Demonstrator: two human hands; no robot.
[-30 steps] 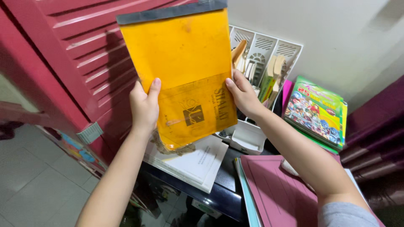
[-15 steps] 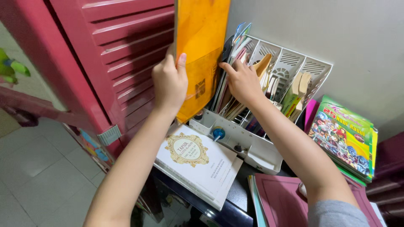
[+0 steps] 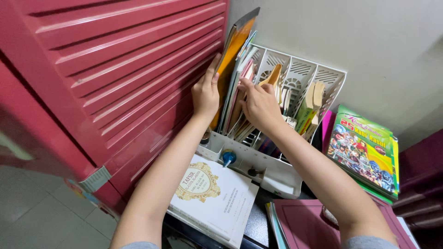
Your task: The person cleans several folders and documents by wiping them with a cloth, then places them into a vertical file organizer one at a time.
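Note:
A large orange envelope (image 3: 234,42) stands on edge in the leftmost slot of a white plastic file rack (image 3: 302,69). My left hand (image 3: 206,91) presses flat against the envelope's outer side, fingers pointing up. My right hand (image 3: 259,104) reaches into the rack just right of it, fingers pushing against thin books and folders (image 3: 239,87) that lean in the same slot. Neither hand has its fingers closed around anything.
A red louvred door (image 3: 115,69) stands close on the left. A white book with a gold emblem (image 3: 213,196) lies below the rack. A colourful green book stack (image 3: 364,150) sits right, a pink folder (image 3: 304,223) in front. Grey wall behind.
The orange envelope, held up flat in both hands a second ago, was turned on edge and slid down into the rack's left slot. Both hands followed it to the rack.

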